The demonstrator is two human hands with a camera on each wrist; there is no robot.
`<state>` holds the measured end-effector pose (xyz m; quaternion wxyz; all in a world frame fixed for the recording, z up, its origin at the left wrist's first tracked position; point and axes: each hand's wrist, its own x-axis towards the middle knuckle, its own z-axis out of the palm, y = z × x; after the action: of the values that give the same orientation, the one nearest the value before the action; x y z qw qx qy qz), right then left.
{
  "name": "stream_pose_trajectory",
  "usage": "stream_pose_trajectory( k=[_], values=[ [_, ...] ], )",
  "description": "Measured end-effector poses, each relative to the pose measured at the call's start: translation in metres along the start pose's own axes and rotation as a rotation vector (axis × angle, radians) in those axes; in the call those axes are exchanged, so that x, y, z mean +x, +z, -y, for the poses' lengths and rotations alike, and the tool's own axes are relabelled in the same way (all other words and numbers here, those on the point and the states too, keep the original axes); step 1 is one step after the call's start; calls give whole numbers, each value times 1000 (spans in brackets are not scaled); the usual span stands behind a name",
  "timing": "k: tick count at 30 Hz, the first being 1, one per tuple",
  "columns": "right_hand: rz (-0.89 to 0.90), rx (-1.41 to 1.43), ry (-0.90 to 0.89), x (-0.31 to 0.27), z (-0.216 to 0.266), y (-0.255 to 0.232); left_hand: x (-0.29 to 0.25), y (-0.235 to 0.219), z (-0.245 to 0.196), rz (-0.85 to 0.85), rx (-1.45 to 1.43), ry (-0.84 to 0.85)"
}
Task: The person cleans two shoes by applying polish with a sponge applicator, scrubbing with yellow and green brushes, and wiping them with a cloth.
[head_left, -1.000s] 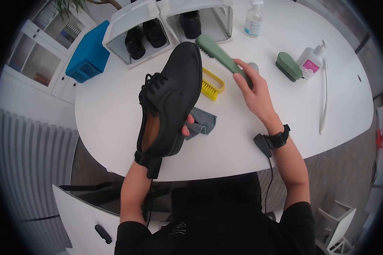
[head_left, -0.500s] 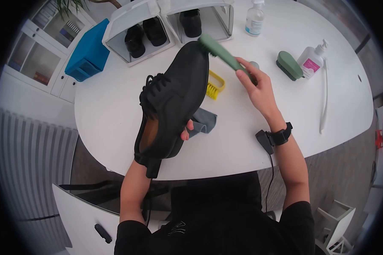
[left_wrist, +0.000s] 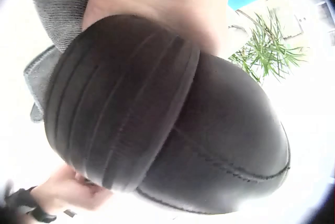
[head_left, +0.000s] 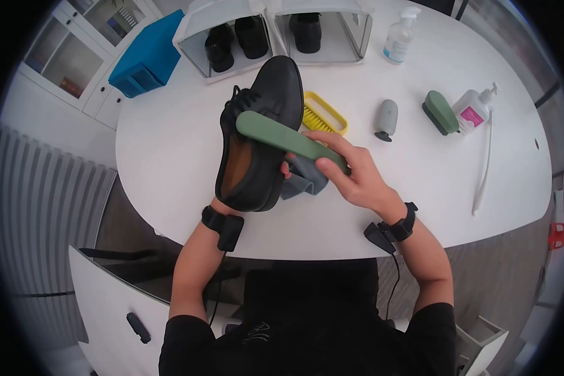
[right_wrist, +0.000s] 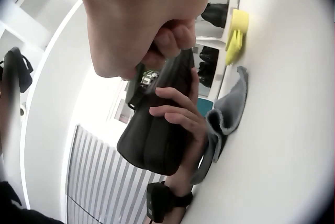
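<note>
A black lace-up leather shoe point(head_left: 257, 178) is held over the table with its toe pointing away from me. My left hand point(right_wrist: 183, 111) grips it from the sole side, fingers spread along the sole in the right wrist view; in the head view only fingertips show at the shoe's edge. My right hand point(head_left: 360, 178) holds a long-handled green brush point(head_left: 279, 135) by the handle. The brush head crosses the shoe near the laces and the opening, and its bristles are hidden underneath. From the left wrist view, the shoe's heel point(left_wrist: 115, 103) fills the middle.
Behind the shoe lie a yellow brush point(head_left: 332, 119) and a grey cloth point(head_left: 307, 178). A grey bottle point(head_left: 388, 117), a green oval brush point(head_left: 440, 113) and pump bottles point(head_left: 472, 111) stand to the right. Shoe boxes point(head_left: 319, 61) and a blue box point(head_left: 147, 56) are at the back.
The brush has moved from the shoe's toe back toward the laces and opening, my right hand coming nearer me. The head view has shifted, and the grey bottle is now uncovered.
</note>
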<state>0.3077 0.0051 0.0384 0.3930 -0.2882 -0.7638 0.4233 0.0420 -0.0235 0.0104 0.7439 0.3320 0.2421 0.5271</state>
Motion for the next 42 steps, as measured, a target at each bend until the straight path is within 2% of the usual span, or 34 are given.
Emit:
stream_pose_trajectory(
  k=[1,2,4,5,7,8,10,11,13,14,16,17,19,20,21,23,25,28,29,31,32,34,35,37,38,39,41,42],
  values=[
    [24,13,7,0,-4,3,0,-1,2,-69,207,24],
    [24,11,10,-1,-8,3,1,-2,3,-68,204,22],
    [-60,-24,-9,2,-13,3,3,1,0,140,-176,-17],
    [-60,-24,-9,3,-13,0,3,2,0,140,-176,-17],
    [-100,-73,137,5,-8,-5,4,3,1,178,-94,-13],
    [-103,-75,138,5,-11,-6,4,4,1,181,-95,-16],
    [-291,-153,183,7,-18,-5,2,7,-2,81,-119,-55],
    [-289,-153,182,6,-18,-7,2,7,-3,80,-120,-54],
    [-254,-71,261,4,-16,-11,3,9,-5,-103,-73,-41],
    [-251,-73,258,4,-16,-9,4,11,-5,-103,-74,-37],
    [-42,33,-13,0,-14,-2,5,18,-3,-181,74,111],
    [-38,36,-14,0,-12,3,5,18,-2,-186,76,113],
    [127,162,37,0,-5,11,6,16,1,-227,156,127],
    [63,121,3,-1,-14,14,8,2,-1,-91,378,165],
    [58,120,6,0,-17,11,8,8,-3,-87,377,160],
    [-136,-127,137,3,-22,1,4,22,-10,-133,96,56],
    [-265,-133,262,8,-25,-11,2,19,-9,-93,72,41],
    [-357,-30,307,8,-27,-20,4,19,-6,-96,16,14],
    [-357,-31,307,7,-28,-17,5,17,-5,-93,21,42],
    [-185,195,33,4,-28,-6,5,7,0,-102,25,76],
    [-178,199,32,1,-25,-5,5,-5,5,-138,190,124],
    [199,172,103,0,-7,-5,5,-25,6,-175,357,170],
    [201,174,105,1,-8,-3,5,-37,4,-123,717,128],
    [146,156,198,1,-11,3,6,-27,-2,-65,1073,79],
    [50,56,175,2,-23,3,6,-20,-3,26,333,29],
    [50,54,176,4,-30,1,7,-13,-5,111,-407,-22],
    [-194,73,328,7,-40,-6,8,-15,-3,157,-487,-36],
    [-189,70,328,7,-39,-11,6,-11,-4,137,-482,-40]
  ],
)
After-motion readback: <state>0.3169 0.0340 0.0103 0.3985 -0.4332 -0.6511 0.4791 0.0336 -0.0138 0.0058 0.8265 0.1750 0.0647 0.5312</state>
